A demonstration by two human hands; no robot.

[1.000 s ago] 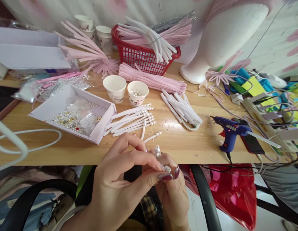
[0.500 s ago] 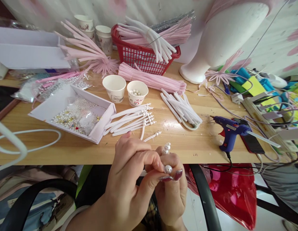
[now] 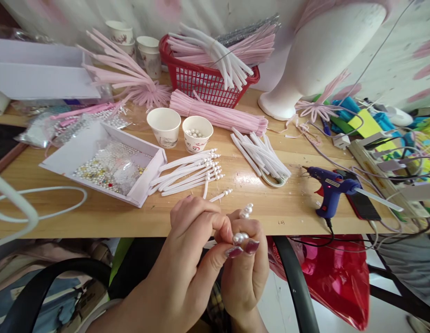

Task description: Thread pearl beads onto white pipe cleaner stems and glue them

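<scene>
My left hand pinches shiny white pearl beads between thumb and fingertips. Closed against it, my right hand grips the same beads with its thumb. A second small cluster of pearls pokes out above my right fingers; whether it joins the lower beads is hidden. Just beyond my hands lie white fuzzy stems tipped with pearls in a row, and a short beaded stem apart from them. Behind these stand a paper cup of pearls and another paper cup.
At left sits a white box of beads. A blue glue gun with its cord rests at right, beside a phone and a power strip. Plain white stems, pink stems and a red basket lie further back.
The upper pearls have shifted slightly right and the lower ones slightly left and up. More than one bead now shows at the pinch. Both hands stay together.
</scene>
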